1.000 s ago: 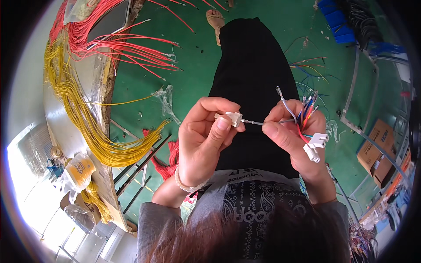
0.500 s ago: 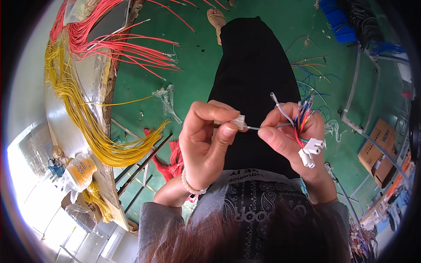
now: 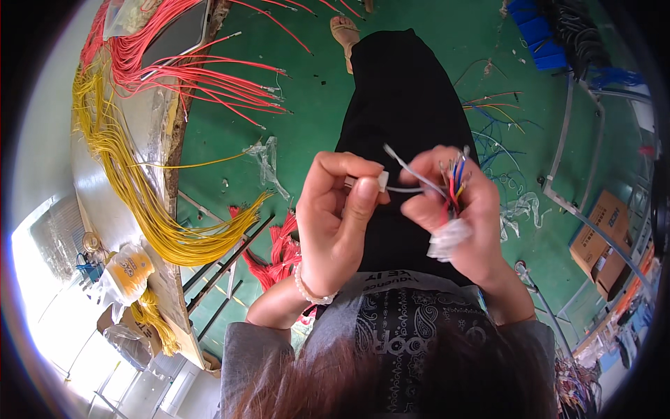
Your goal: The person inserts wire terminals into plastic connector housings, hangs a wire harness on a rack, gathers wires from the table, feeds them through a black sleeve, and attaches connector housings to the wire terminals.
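My left hand (image 3: 340,216) pinches a small white plastic connector (image 3: 382,181) between thumb and forefinger. From that connector a grey wire (image 3: 408,190) runs across to my right hand (image 3: 469,209). Closed round a bunch of short coloured wires (image 3: 457,174), the right hand has red, blue, yellow and other strands with metal ends sticking up out of it. Another white connector (image 3: 449,239), blurred by motion, hangs below its thumb. One loose grey wire end (image 3: 392,152) points up to the left between the hands.
On the bench (image 3: 150,133) at left lie bundles of yellow wires (image 3: 160,202) and red wires (image 3: 202,77), overhanging its edge. Scraps of wire (image 3: 495,140) and clear plastic (image 3: 266,164) litter the green floor. A cardboard box (image 3: 601,241) and blue bins (image 3: 537,35) stand at right.
My right hand has moved left and turned, bringing its wires and hanging connector closer to the left hand. The left hand has barely shifted and still pinches its connector.
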A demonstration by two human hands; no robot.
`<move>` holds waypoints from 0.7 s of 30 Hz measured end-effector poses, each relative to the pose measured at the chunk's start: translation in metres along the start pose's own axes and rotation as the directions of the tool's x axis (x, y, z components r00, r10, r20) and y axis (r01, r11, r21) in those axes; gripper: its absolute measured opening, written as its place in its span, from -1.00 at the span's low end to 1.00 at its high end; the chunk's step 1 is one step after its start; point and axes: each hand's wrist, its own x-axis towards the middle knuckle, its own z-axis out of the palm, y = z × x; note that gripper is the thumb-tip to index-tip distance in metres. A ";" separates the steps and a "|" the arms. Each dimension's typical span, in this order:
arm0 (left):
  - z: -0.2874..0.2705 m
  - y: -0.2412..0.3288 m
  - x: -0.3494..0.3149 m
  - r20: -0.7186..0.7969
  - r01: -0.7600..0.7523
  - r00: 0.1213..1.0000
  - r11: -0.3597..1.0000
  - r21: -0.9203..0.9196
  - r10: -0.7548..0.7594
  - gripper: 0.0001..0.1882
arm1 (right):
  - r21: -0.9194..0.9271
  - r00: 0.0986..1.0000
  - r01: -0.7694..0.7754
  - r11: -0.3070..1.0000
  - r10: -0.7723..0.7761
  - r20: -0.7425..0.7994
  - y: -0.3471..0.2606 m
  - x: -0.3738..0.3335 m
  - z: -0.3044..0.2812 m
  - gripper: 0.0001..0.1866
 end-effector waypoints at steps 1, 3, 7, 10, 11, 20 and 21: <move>0.000 0.001 0.001 0.003 0.001 1.000 1.000 -0.003 0.000 -0.84 | 0.131 0.991 -0.128 0.983 0.130 -0.007 -0.001 -0.002 -0.004 -0.78; 0.000 0.009 0.004 -0.033 0.056 0.998 0.997 0.054 -0.055 -0.83 | 0.227 0.995 -0.081 0.970 0.092 -0.037 0.003 0.000 -0.007 -0.80; -0.002 0.012 0.006 0.045 -0.081 0.996 0.991 0.107 0.077 -0.74 | 0.128 0.986 -0.167 0.978 0.168 0.004 -0.006 0.000 -0.011 -0.83; -0.003 0.019 0.007 0.083 -0.054 0.995 0.998 0.012 0.052 -0.77 | 0.157 0.979 -0.201 0.967 0.203 0.002 -0.008 -0.001 -0.013 -0.84; -0.004 0.019 0.007 0.084 -0.053 0.995 0.999 0.012 0.052 -0.77 | 0.157 0.979 -0.201 0.967 0.203 0.001 -0.011 -0.001 -0.013 -0.84; -0.011 0.015 0.006 0.176 -0.121 0.978 0.991 0.051 0.110 -0.86 | 0.202 0.972 -0.235 0.951 0.233 0.034 -0.020 -0.003 -0.009 -0.93; -0.010 0.013 0.006 0.177 -0.137 0.976 0.989 0.054 0.125 -0.87 | 0.208 0.967 -0.255 0.944 0.247 0.064 -0.022 -0.001 -0.008 -0.94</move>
